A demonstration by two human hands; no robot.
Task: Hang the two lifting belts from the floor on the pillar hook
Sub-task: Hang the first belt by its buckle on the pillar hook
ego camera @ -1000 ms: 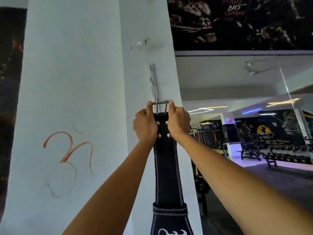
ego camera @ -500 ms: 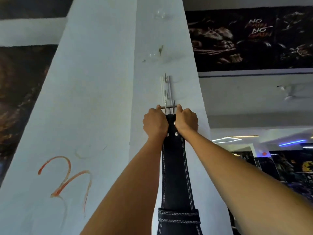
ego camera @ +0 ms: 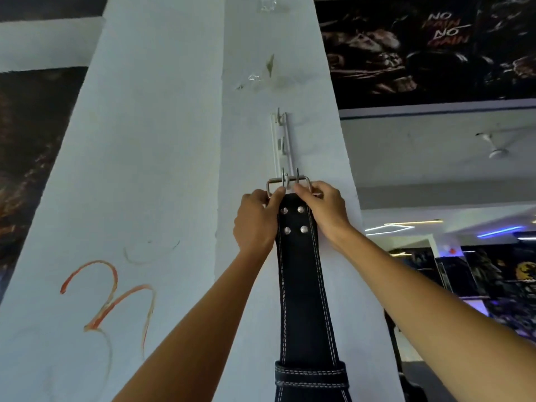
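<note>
Left hand [ego camera: 255, 220] and right hand [ego camera: 324, 211] pinching the buckle [ego camera: 288, 184] of a black lifting belt [ego camera: 301, 285], centre of frame.
Buckle raised against the foot of the metal hook rail [ego camera: 280, 140] on the white pillar [ego camera: 162, 169]; strap hanging straight down to the lower edge, close to the pillar's right corner. Open gym floor beyond, lower right. Orange mark [ego camera: 110, 294] lower left.

The lifting belt [ego camera: 301, 285] is black with white stitching along both edges and four silver rivets below its silver buckle [ego camera: 288, 184]. The pillar [ego camera: 162, 169] behind the belt is pale bluish white; left of the belt it carries an orange-red scrawl [ego camera: 107, 297].
</note>
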